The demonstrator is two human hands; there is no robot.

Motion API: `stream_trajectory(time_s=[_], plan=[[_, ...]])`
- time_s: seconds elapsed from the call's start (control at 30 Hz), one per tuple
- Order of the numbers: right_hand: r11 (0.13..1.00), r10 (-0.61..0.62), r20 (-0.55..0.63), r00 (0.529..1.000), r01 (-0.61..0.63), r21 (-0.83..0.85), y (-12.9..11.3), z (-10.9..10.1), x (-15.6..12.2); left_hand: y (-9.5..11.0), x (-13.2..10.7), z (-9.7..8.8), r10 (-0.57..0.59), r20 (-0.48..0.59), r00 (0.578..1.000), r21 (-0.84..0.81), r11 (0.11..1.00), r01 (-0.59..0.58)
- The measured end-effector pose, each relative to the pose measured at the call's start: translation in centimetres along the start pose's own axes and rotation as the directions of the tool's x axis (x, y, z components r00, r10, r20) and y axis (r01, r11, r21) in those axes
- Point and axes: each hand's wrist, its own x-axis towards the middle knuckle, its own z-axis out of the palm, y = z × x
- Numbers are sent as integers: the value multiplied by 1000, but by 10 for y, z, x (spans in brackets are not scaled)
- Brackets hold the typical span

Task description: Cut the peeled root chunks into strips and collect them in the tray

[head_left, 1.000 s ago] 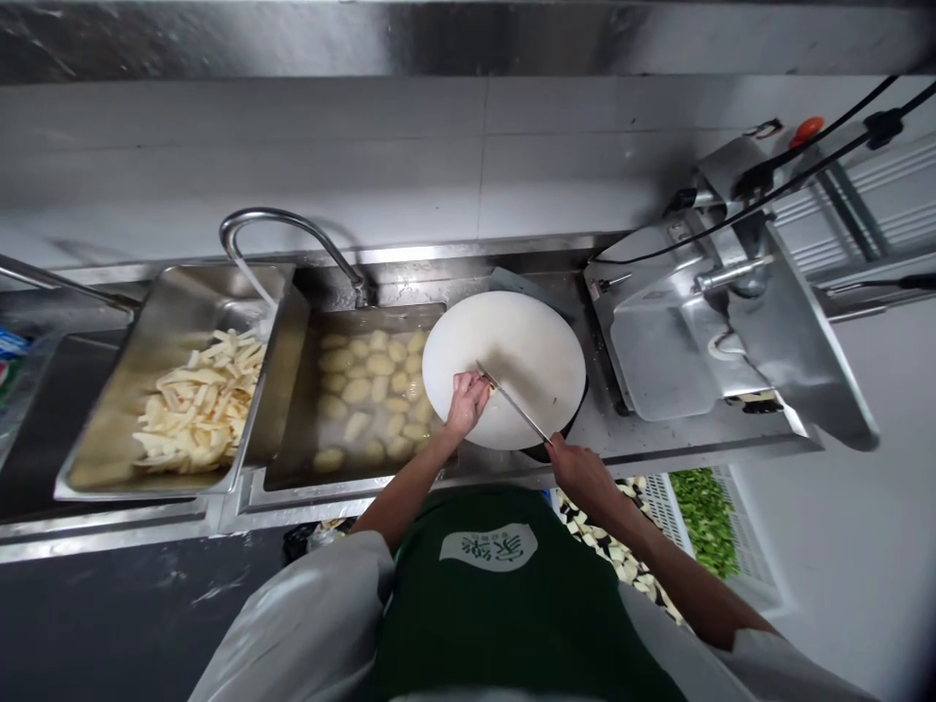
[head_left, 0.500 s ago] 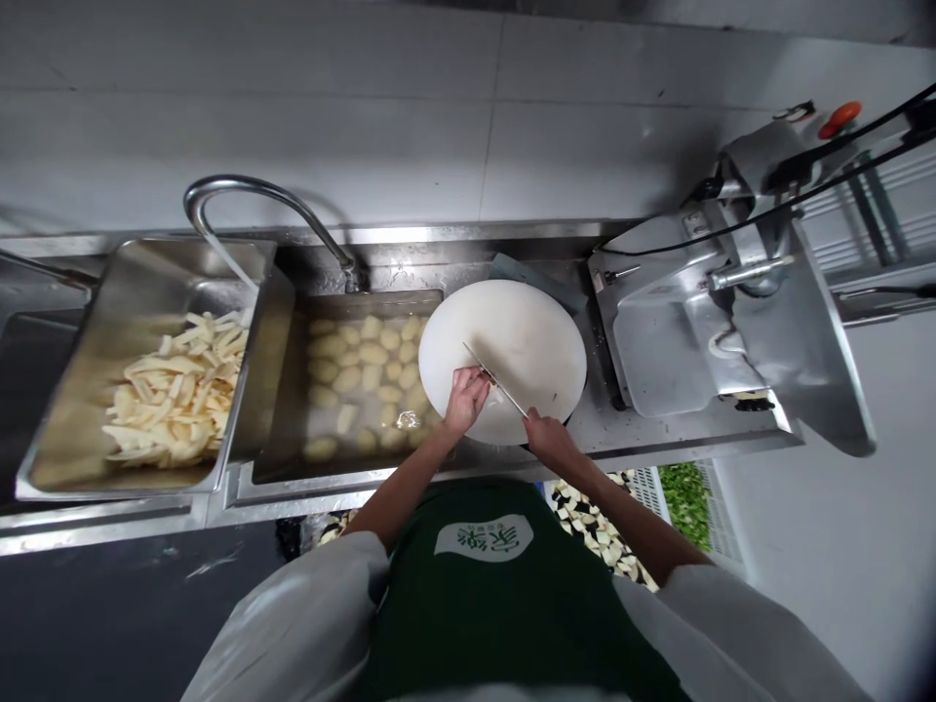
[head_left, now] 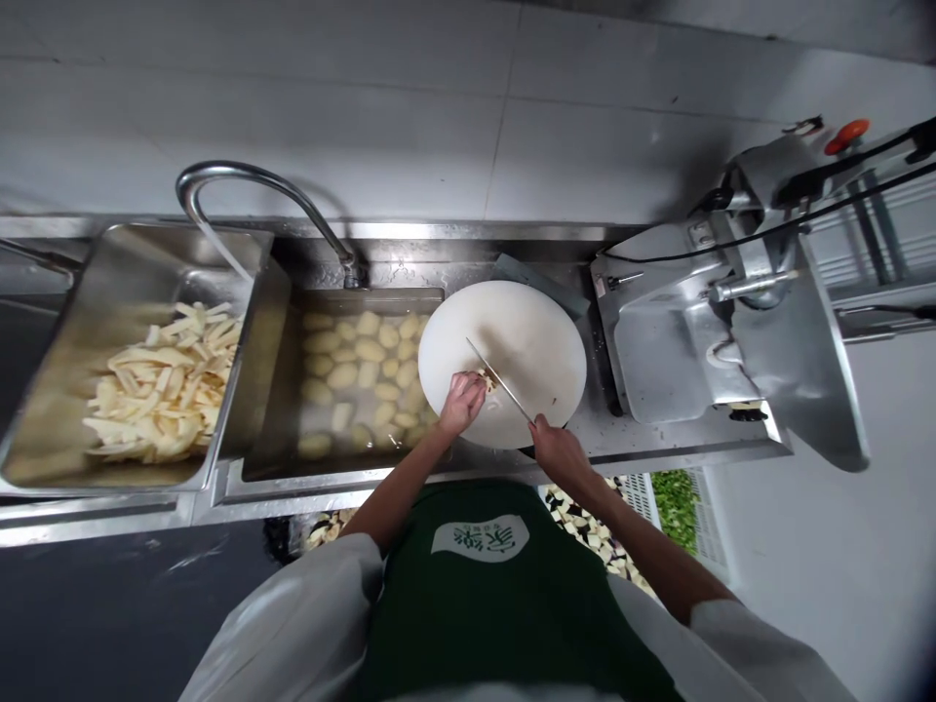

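Note:
A round white cutting board (head_left: 523, 317) lies at the sink's edge. Over its near part, my right hand (head_left: 560, 450) grips the handle of a knife (head_left: 499, 378), whose blade slants up and left across the board. My left hand (head_left: 463, 402) rests on the left side of the board with its fingers bunched, just left of the blade. Small pale pieces with brownish edges (head_left: 487, 379) show between the fingertips and the blade; their kind is too small to tell. What lies under the left fingers is hidden.
Left of the board, a sink basin (head_left: 274, 390) holds peeled potatoes (head_left: 370, 349) in water. A steel tub (head_left: 44, 439) of pale cut strips (head_left: 165, 390) stands beyond, under a faucet (head_left: 249, 171). A slicing machine (head_left: 746, 283) stands at right. Below are diced eggplant (head_left: 585, 522) and chopped greens (head_left: 674, 507).
My right hand and the knife have shifted slightly right, leaving a wider gap to my left fingers. More of the pale pieces shows beside the blade. The whole view has tilted a little.

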Motion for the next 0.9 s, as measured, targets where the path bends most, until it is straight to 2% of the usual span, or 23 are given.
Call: stream_trajectory(time_s=[0.13,0.33,0.43,0.67,0.9], plan=[[999,-38,19,999,38,-8,-1,-3,-21,-1,0,2,-9,6,1000,-18,1000,9],[1000,-14,65,998,16,-26,-4,-4,-21,2,0,4,-18,-13,1000,-4,1000,18],[1000,-11,64,998,12,-15,-9,-5,-11,1,0,3,-25,7,1000,-13,1000,25],[1000,-20,41,999,19,17,-26,7,39,-1,-2,0,-41,-9,999,-27,999,41],[994,-30,-17,999,32,100,-28,16,52,6,-5,-5,-62,0,998,-3,998,62]])
